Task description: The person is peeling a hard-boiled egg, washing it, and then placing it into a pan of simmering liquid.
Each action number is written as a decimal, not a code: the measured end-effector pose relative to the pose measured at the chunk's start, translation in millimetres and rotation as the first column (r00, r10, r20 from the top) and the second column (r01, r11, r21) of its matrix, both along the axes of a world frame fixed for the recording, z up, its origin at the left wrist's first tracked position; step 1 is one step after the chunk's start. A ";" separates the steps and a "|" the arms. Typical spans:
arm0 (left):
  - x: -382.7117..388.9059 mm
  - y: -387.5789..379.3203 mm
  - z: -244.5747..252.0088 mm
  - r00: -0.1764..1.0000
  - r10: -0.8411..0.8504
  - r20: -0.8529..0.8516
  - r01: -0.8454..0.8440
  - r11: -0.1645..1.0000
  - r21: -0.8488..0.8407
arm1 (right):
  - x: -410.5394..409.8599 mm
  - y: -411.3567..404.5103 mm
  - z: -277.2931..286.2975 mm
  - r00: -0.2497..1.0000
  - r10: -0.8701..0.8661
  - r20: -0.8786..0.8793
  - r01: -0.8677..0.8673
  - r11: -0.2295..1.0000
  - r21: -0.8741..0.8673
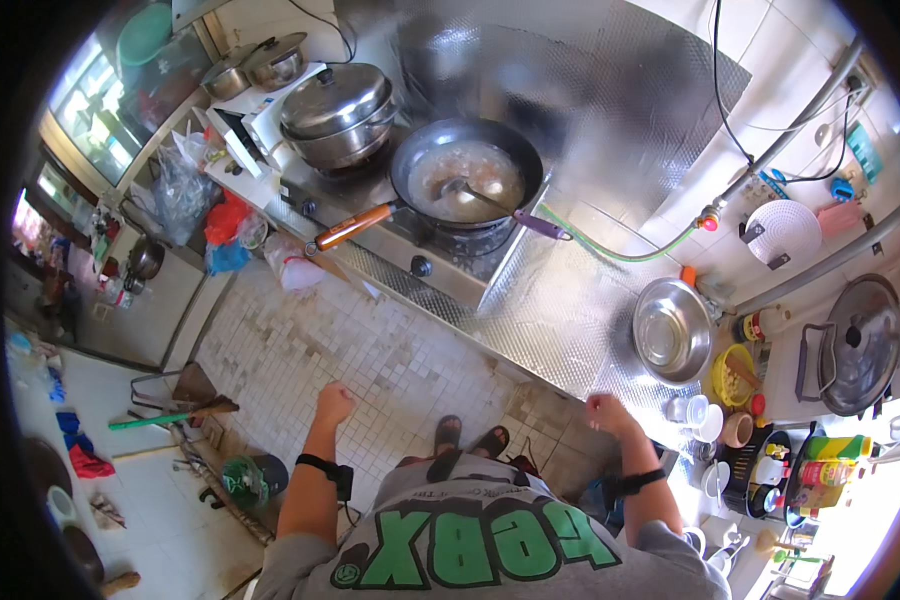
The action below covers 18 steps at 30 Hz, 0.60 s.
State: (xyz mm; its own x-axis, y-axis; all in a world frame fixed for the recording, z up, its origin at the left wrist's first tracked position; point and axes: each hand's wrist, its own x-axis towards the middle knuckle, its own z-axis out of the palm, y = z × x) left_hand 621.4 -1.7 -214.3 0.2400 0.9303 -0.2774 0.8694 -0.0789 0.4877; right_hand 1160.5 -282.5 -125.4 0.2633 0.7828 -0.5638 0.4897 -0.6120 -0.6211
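My left hand (335, 403) hangs over the tiled floor with its fingers curled in, and I see nothing in it. My right hand (613, 415), also curled, is near the front edge of the foil-covered counter (547, 337); no object shows in it. Beyond both hands, a black wok (525, 150) sits on the gas stove (375, 251). Cloudy liquid (450, 161) fills its bottom, with pale pieces in it. A ladle with a purple handle (541, 224) leans in the wok, and the wok's wooden handle (356, 226) points left.
A lidded steel pot (337, 112) occupies the left burner. On the counter's right stand a steel basin (671, 330), a yellow basket (733, 375) and seasoning bottles (825, 472). A green gas hose (637, 257) runs behind. Plastic bags (229, 217) and a bucket (255, 480) lie left.
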 end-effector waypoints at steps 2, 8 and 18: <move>-24.1 -7.1 0.8 0.993 0.024 -0.112 -0.011 0.993 0.113 | -3.2 -47.1 -37.6 0.976 0.138 0.171 -0.111 0.981 -0.161; -29.5 -39.5 29.8 0.930 0.168 -0.326 -0.201 0.977 -0.072 | -15.7 -17.1 4.5 0.974 0.180 0.137 -0.196 0.974 0.116; 58.3 35.8 124.8 0.995 -0.089 0.052 0.080 0.985 0.154 | -1.2 244.2 141.6 0.729 -0.252 0.636 -0.374 0.632 0.679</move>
State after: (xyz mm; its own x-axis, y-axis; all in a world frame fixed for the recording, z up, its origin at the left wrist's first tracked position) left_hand 679.7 34.1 -89.6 0.3308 0.9363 -0.1177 0.8270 -0.2275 0.5141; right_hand 1159.3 -38.3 16.2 0.2222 0.8416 0.4922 0.9419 -0.0549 -0.3313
